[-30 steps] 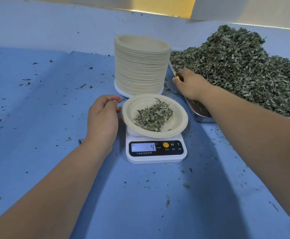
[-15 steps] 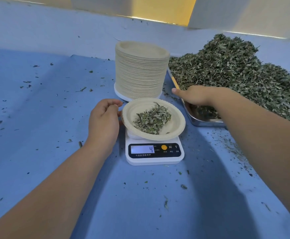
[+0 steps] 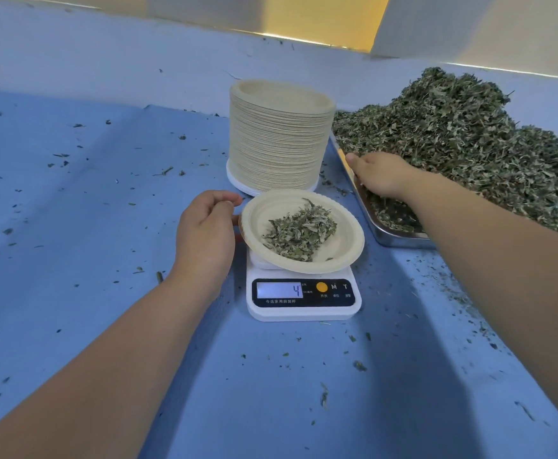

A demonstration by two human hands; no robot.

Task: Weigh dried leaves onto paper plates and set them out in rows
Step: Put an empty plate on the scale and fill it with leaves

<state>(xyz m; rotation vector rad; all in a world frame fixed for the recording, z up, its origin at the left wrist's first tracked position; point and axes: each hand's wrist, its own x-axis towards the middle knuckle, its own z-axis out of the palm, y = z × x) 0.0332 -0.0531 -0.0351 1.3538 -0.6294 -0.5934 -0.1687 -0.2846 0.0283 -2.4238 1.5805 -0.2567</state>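
On the desk (image 3: 271, 392), nearest, the scale (image 3: 304, 309) is seen with its display (image 3: 279, 289) reading 4, the same figure as a second ago. The plate (image 3: 271, 210) is set on the scale's platform, a small pile of leaves (image 3: 301, 233) lying in its middle, and it appears slightly tilted. Its left rim is held by the left grip (image 3: 204, 233), fingers curled and thumb tucked at the edge; this hold is unchanged, and the plate has not been lifted away.

What has changed lies further back. The right grip (image 3: 383, 175), a second ago at the tray's near corner beside the stack, has been brought down and in over the tray (image 3: 400, 241), so that it is now laid on the loose leaves at the foot of the heap (image 3: 469, 144). Only its back and thumb are shown; the fingers are hidden beneath, so it cannot be told whether leaves are being pinched or the hand is merely rested there.

From this it is judged that the portion is taken to be short of weight and that more leaves are being fetched for the plate; setting it out in a row is not yet begun.

Behind the plate, the stack (image 3: 279, 140) of unused plates is left untouched.
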